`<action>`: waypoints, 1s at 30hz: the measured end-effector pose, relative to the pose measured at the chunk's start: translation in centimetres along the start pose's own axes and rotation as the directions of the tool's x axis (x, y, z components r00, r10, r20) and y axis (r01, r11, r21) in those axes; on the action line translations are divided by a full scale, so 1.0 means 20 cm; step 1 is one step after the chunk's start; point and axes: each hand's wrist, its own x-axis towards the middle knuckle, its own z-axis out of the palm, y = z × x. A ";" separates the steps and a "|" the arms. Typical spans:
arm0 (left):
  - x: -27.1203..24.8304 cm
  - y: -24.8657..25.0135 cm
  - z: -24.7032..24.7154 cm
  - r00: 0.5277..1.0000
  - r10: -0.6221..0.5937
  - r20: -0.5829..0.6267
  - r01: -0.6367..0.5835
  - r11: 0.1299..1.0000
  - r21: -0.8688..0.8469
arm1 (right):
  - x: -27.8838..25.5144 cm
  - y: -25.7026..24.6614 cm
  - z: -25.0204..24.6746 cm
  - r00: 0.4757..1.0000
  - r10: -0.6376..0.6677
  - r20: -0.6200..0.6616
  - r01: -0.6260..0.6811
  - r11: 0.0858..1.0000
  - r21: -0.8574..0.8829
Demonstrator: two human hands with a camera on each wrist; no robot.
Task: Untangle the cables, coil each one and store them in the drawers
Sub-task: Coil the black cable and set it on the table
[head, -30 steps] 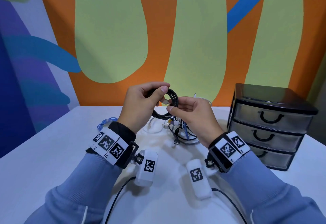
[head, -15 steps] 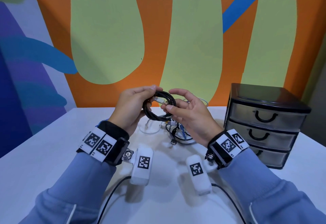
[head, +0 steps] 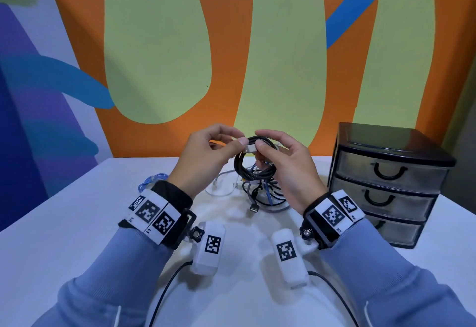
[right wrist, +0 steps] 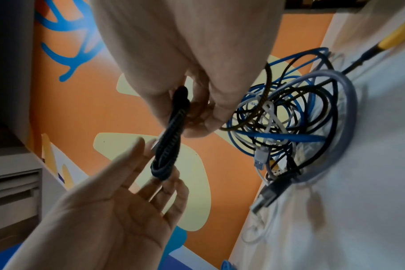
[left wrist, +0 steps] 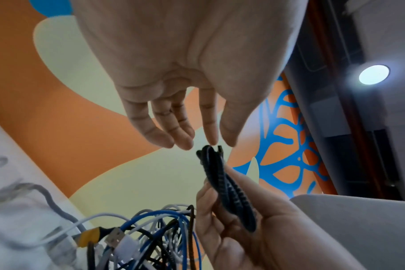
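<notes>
A person's two hands hold a coiled black braided cable [head: 253, 165] in the air above a white tabletop [head: 64, 223], in front of a wall painted orange, green and blue. The right hand [head: 288, 172] grips the coil: in the right wrist view its fingers [right wrist: 210, 117] and thumb curl around one side of the loops, which pass through the curled grasp and stick out beyond the fingertips. The left hand [head: 206, 156] meets the coil at its top, thumb and forefinger pinching a pale connector there; in the left wrist view the other fingers [left wrist: 164, 135] reach out nearly straight, their tips just beside the coil's upper edge. Directly below the coil, a tangle of blue, white, black and grey cables [head: 262, 192] lies on the tabletop, a black USB plug [head: 254, 208] poking out toward the camera. A loose blue cable [head: 149, 185] lies to the left, partly hidden behind the left wrist. At right stands a black three-drawer organizer [head: 386, 187], all three drawers closed, well apart from the coil.
</notes>
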 end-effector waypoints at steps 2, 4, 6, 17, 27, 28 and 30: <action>-0.01 0.00 0.00 0.998 0.058 0.010 -0.058 0.995 0.081 | 0.00 0.00 0.01 1.000 -0.024 0.003 0.024 0.999 -0.042; -0.02 -0.01 0.00 0.996 0.090 0.018 -0.092 0.985 0.147 | -0.01 0.01 0.02 1.000 -0.031 0.007 0.031 0.997 -0.069; -0.01 0.00 -0.01 0.995 0.102 0.000 -0.101 0.980 0.173 | -0.01 0.01 0.02 1.000 -0.027 0.014 0.028 0.997 -0.069; -0.01 -0.01 -0.01 0.987 0.161 -0.029 -0.139 0.917 0.374 | 0.01 0.04 0.02 0.990 -0.079 0.120 0.113 0.945 -0.308; 0.01 -0.01 -0.01 0.977 0.191 -0.092 -0.142 0.912 0.386 | 0.03 0.06 0.02 0.979 -0.112 0.170 0.159 0.943 -0.293; 0.01 -0.01 -0.01 0.976 0.198 -0.085 -0.152 0.911 0.384 | 0.03 0.06 0.02 0.979 -0.116 0.168 0.161 0.943 -0.290; 0.01 -0.02 -0.02 0.980 0.194 -0.046 -0.162 0.907 0.388 | 0.03 0.07 0.01 0.978 -0.125 0.166 0.168 0.944 -0.285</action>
